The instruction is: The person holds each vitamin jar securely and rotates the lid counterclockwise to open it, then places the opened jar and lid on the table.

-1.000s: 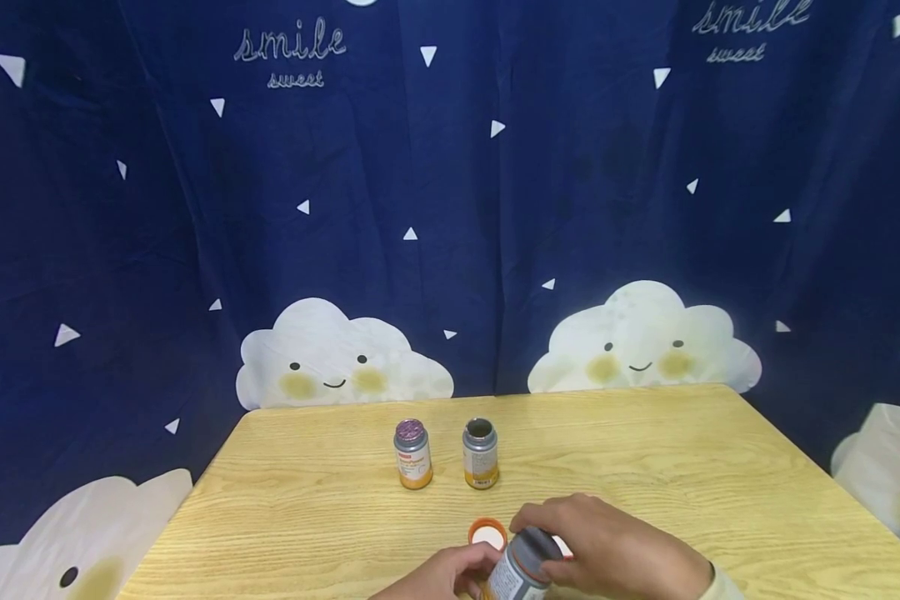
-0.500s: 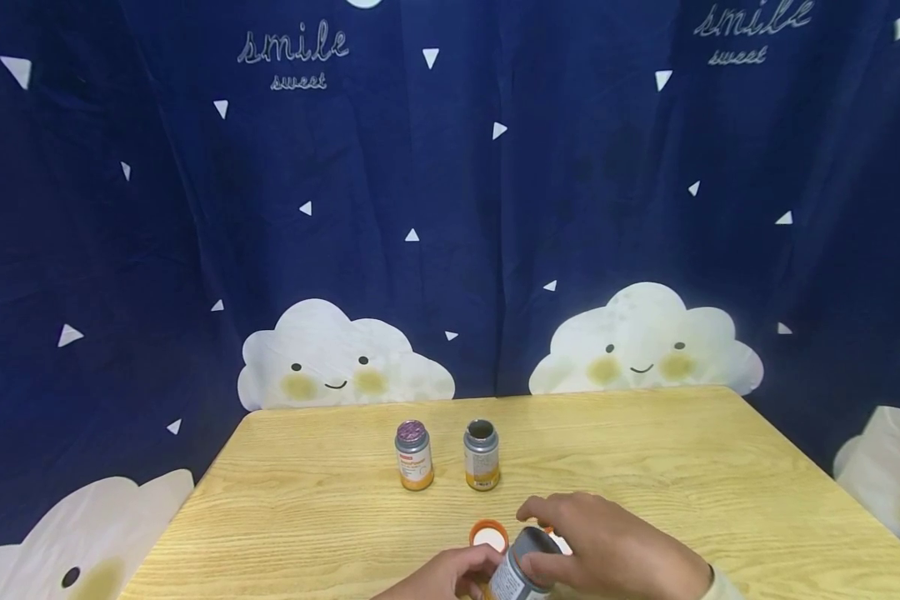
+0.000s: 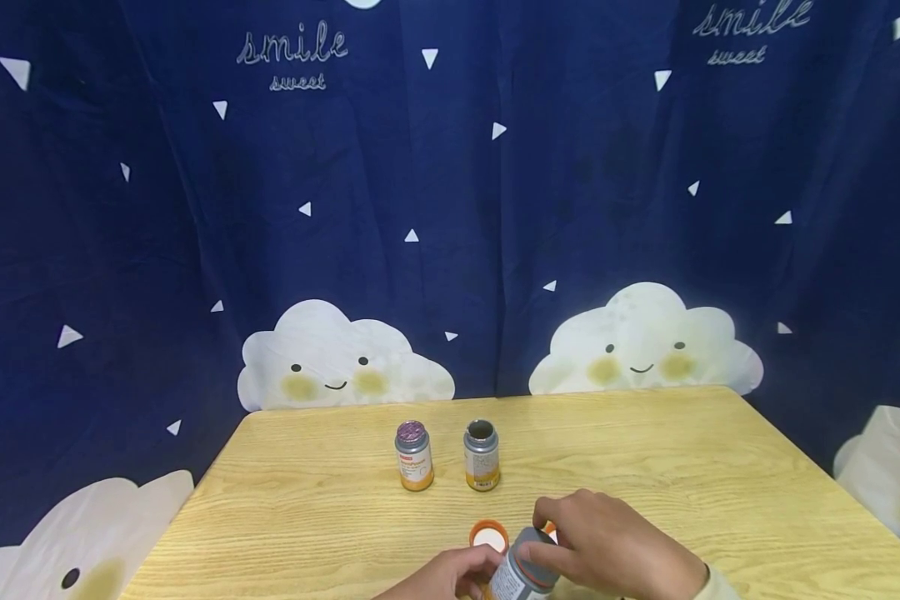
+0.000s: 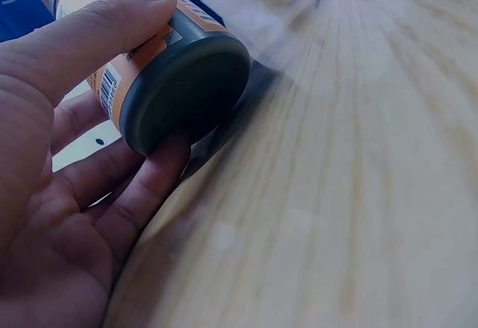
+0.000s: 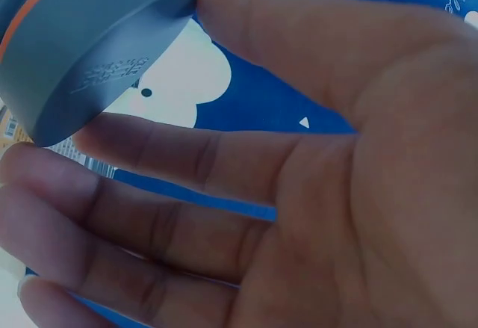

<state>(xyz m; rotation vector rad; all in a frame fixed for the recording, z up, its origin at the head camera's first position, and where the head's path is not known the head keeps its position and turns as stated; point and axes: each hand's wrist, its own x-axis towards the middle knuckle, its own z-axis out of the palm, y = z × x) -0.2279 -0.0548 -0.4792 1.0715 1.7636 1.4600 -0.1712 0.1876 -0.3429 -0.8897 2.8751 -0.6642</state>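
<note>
A pill bottle [image 3: 512, 582] with a white and orange label leans at the table's front edge, its capped end toward the right. My left hand [image 3: 441, 575] grips its body; in the left wrist view the thumb lies along the label and fingertips reach the dark base [image 4: 190, 93]. On the grey screw cap [image 3: 534, 540], with an orange ring below it, my right hand [image 3: 607, 542] has its thumb and fingers. The right wrist view shows thumb [image 5: 246, 25] and fingertips pinching opposite edges of that cap.
Two uncapped bottles stand farther back: one with a purple foil seal [image 3: 414, 458], the other with a dark open mouth [image 3: 482, 457]. An upturned orange-rimmed cap [image 3: 488, 536] lies behind the held bottle; another cap [image 3: 551, 533] is partly hidden by the right hand. A blue curtain [image 3: 450, 167] hangs behind the table.
My right hand's fingers have shifted around the cap, the thumb moving onto its near side and the fingers drawing in from the far side. The left hand keeps its grip on the bottle.
</note>
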